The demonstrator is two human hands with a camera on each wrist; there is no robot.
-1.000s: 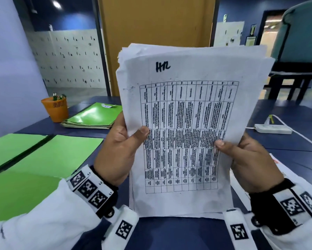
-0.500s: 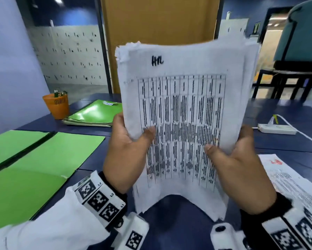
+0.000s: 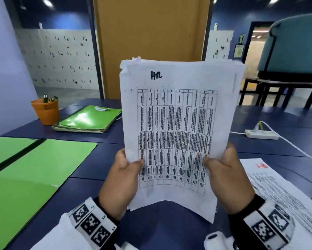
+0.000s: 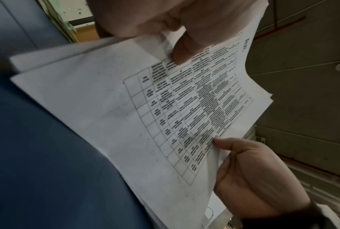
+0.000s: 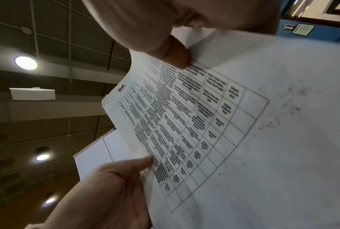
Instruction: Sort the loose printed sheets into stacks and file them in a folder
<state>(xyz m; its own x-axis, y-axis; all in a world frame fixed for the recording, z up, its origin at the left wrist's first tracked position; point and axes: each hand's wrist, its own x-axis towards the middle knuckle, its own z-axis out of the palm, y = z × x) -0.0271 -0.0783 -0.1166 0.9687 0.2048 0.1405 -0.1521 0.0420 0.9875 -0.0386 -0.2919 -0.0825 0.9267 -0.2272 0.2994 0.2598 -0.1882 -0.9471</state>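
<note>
I hold a stack of printed sheets [image 3: 176, 114] upright over the blue table [image 3: 260, 150]. Its front page shows a printed table, with "HR" handwritten at the top. My left hand [image 3: 126, 168] grips the stack's lower left edge, thumb on the front page. My right hand [image 3: 222, 165] grips the lower right edge the same way. The stack bows, so its bottom edge arches up in the middle. In the left wrist view my left thumb [image 4: 181, 51] presses on the sheets [image 4: 116, 108]; in the right wrist view my right thumb [image 5: 175, 54] does the same on the sheets [image 5: 253, 124]. An open green folder [image 3: 34, 168] lies at the left.
A pile of closed green folders [image 3: 90, 120] and an orange pen cup [image 3: 46, 110] sit at the back left. A white power strip [image 3: 261, 134] with its cable lies at the right. A printed sheet with red writing [image 3: 281, 188] lies on the table by my right wrist.
The stack went from flat to bowed, with its bottom edge arched. My hands now grip it lower down and closer together. The view has shifted, bringing the sheet on the right into sight.
</note>
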